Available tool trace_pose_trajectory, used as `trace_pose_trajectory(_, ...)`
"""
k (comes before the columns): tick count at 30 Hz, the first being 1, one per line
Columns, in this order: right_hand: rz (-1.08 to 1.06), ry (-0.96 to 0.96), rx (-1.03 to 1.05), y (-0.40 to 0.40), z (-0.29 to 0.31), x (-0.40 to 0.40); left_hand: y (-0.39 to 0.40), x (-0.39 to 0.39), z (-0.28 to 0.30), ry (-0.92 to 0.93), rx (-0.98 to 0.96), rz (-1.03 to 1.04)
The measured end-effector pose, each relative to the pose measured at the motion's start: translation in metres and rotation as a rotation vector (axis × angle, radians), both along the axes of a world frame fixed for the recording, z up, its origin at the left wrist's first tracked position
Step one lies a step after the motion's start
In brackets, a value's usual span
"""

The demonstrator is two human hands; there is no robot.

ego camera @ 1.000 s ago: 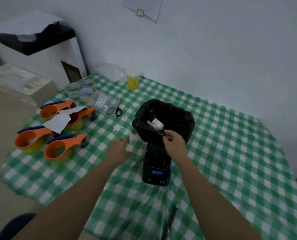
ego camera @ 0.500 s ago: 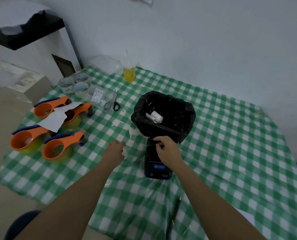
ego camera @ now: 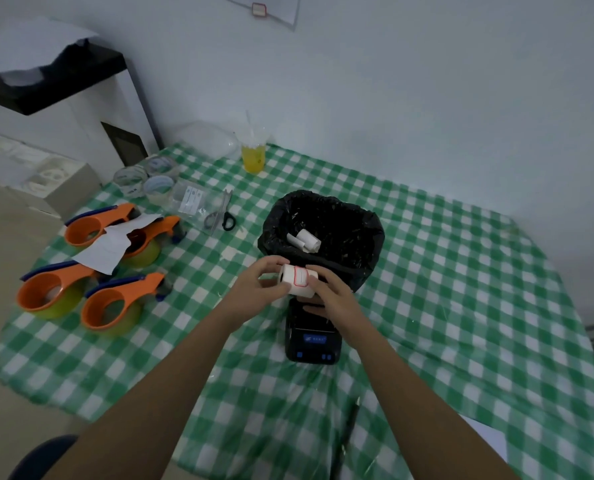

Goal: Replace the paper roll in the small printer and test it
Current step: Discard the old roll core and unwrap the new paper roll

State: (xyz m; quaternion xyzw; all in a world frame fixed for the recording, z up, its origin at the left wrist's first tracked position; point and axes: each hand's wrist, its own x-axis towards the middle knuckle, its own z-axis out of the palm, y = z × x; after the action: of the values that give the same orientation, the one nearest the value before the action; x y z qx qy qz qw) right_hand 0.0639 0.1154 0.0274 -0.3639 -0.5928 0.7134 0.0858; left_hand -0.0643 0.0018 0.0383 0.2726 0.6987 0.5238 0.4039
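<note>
The person is holding a fresh label roll (ego camera: 297, 280) between both hands, the left hand (ego camera: 259, 284) pinching one end and the right hand (ego camera: 333, 296) closing around the other, just above the small black printer (ego camera: 312, 341) lying on the checked tablecloth (ego camera: 462, 306). The bin (ego camera: 323, 237) lined with a black bag is standing right behind, with a spent roll (ego camera: 306, 240) lying in it. If the grip is slipping, the roll could be tumbling into that bin, or going in facing the wrong way so nothing prints.
</note>
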Motion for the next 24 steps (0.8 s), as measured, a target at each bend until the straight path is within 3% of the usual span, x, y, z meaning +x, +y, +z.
trace_pose_trajectory(5,-0.117,0.135,0.029,0.002,0.016,0.011,0.006,0.009,0.017,-0.033,0.054,-0.045)
trace_pose_trajectory(10,-0.156,0.18,0.182,0.002,0.027,0.021,0.012,0.018,0.032,0.059,0.095,-0.129)
trace_pose_trajectory(16,-0.186,0.201,0.214,0.001,0.037,0.03,0.019,0.025,0.043,0.745,0.207,-0.13)
trace_pose_trajectory(24,-0.254,0.165,0.249,0.003,0.044,0.035,0.018,0.027,0.053,1.185,0.234,-0.248)
